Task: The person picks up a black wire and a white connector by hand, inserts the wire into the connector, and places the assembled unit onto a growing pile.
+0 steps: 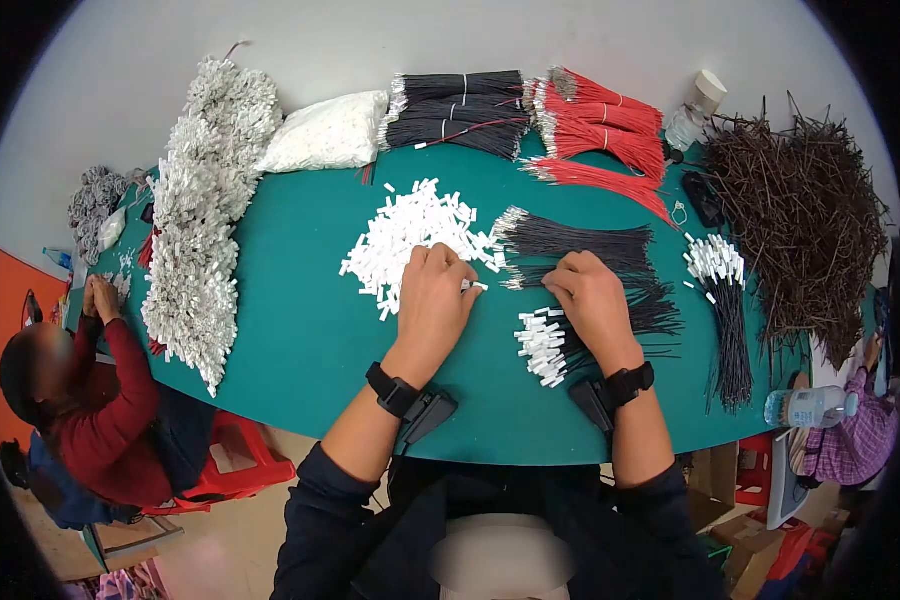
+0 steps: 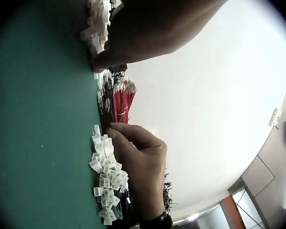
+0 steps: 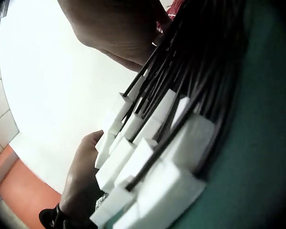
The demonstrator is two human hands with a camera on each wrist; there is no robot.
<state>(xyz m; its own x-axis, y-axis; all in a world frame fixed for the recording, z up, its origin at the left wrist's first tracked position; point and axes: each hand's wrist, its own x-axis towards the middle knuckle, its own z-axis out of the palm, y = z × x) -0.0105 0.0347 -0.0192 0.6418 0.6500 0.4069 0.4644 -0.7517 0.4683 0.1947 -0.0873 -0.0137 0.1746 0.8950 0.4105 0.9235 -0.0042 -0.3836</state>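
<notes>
My left hand [image 1: 433, 300] pinches a small white connector housing [image 1: 481, 286] between thumb and fingers, at the right edge of a loose pile of such housings [image 1: 410, 235]. Over a spread of black wires [image 1: 580, 238] with metal-tipped ends, my right hand [image 1: 595, 305] has thumb and index fingertip together on a black wire; in the left wrist view, the right hand [image 2: 145, 160] shows the same pinch. Just below it lies a group of black wires with white housings [image 1: 542, 348] on their ends, seen close in the right wrist view as white housings [image 3: 148, 167].
Bundled black wires [image 1: 460, 110], red wires [image 1: 605, 125] and a white bag [image 1: 330, 132] line the back. A long white heap [image 1: 205, 200] stands left, a brown heap [image 1: 795, 220] right. Capped wires [image 1: 732, 330] and a bottle [image 1: 812, 407] lie right. Another person [image 1: 100, 420] sits left.
</notes>
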